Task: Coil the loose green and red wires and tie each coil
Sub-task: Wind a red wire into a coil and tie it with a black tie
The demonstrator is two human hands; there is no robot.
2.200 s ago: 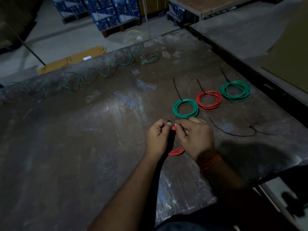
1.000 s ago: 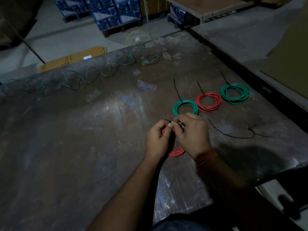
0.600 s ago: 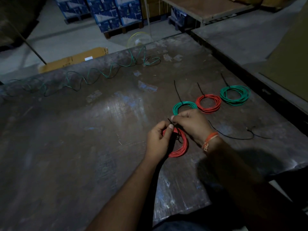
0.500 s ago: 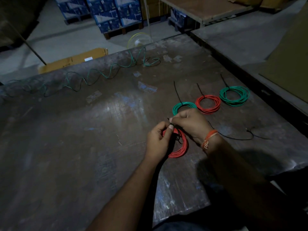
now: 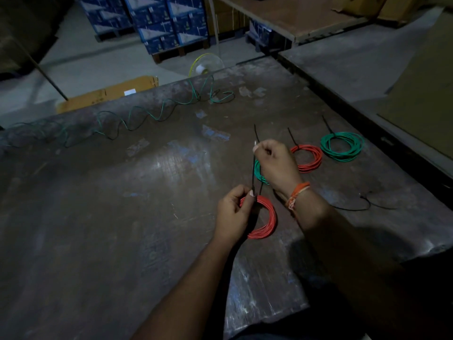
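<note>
My left hand [image 5: 234,212] grips a red wire coil [image 5: 266,220] at its upper left edge, low over the dark table [image 5: 122,217]. A black cable tie [image 5: 253,173] runs taut from that spot up to my right hand [image 5: 275,165], which pinches the tie's free end. Behind my right hand lies a green coil [image 5: 257,171], mostly hidden. Further right lie a tied red coil [image 5: 307,158] and a tied green coil [image 5: 342,146]. A long loose green wire [image 5: 137,119] snakes across the far side of the table.
A spare black cable tie [image 5: 355,207] lies on the table right of my right wrist. Beyond the far edge are a flat cardboard box [image 5: 107,94], a wire spool [image 5: 203,67] and stacked blue cartons [image 5: 159,20]. A second table [image 5: 367,69] adjoins on the right.
My right hand has moved up and away from the left hand, drawing the black tie's tail out straight. My left hand and the red coil stayed almost in place.
</note>
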